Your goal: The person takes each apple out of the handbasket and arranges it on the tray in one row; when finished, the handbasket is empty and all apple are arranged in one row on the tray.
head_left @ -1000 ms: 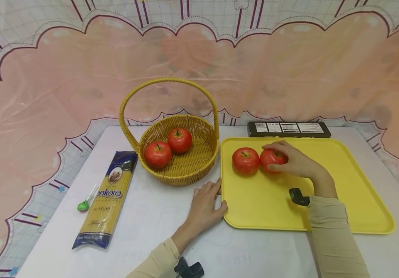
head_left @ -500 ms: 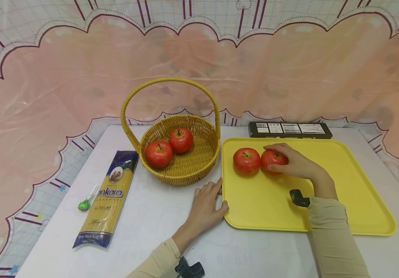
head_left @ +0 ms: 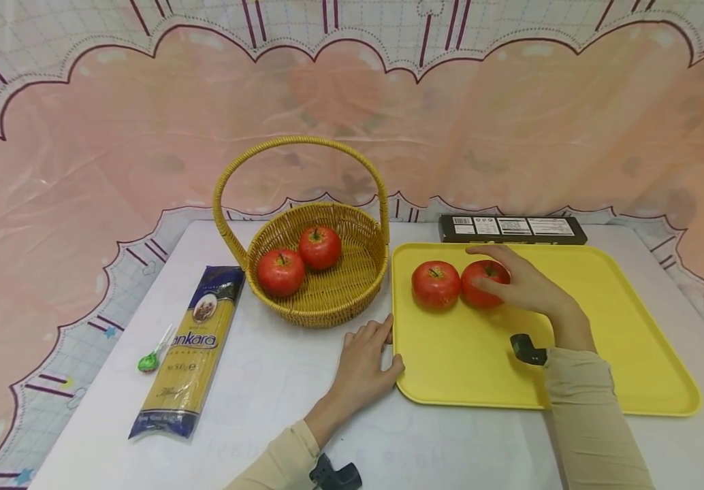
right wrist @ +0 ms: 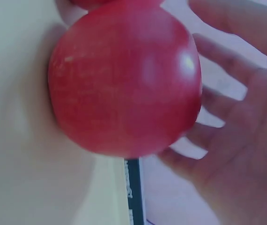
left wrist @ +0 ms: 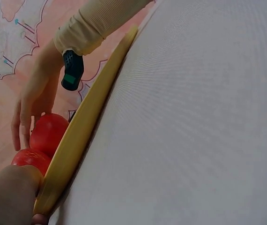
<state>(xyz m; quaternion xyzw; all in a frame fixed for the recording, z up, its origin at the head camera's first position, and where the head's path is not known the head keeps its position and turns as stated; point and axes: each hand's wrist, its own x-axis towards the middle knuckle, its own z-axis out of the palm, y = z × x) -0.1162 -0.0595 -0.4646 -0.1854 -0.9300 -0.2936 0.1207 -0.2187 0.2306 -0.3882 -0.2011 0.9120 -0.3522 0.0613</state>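
Two red apples sit side by side on the yellow tray (head_left: pixel 462 361): the left apple (head_left: pixel 436 284) and the right apple (head_left: pixel 482 289). My right hand (head_left: pixel 526 282) is around the right apple, its thumb and fingers spread and loose; in the right wrist view, fingers (right wrist: pixel 232 70) are spread beyond the apple (right wrist: pixel 124 79), which stands on the tray. My left hand (head_left: pixel 361 364) rests at the tray's left edge, fingers extended along it and thumb on the rim. The left wrist view shows the tray rim (left wrist: pixel 84 117) edge-on beside part of that hand.
A yellow wicker basket (head_left: pixel 352 299) with a tall handle holds two more apples (head_left: pixel 299 262). Left of it lie an Ankara pasta pack (head_left: pixel 189 347) and a green lollipop (head_left: pixel 148 362). A black box (head_left: pixel 511 228) lies behind the tray, near the patterned backdrop (head_left: pixel 352 122).
My right hand's fingers and thumb have loosened from the right apple, with the fingertips lifting slightly off it. The apple stays in place on the tray. My left hand has not moved.
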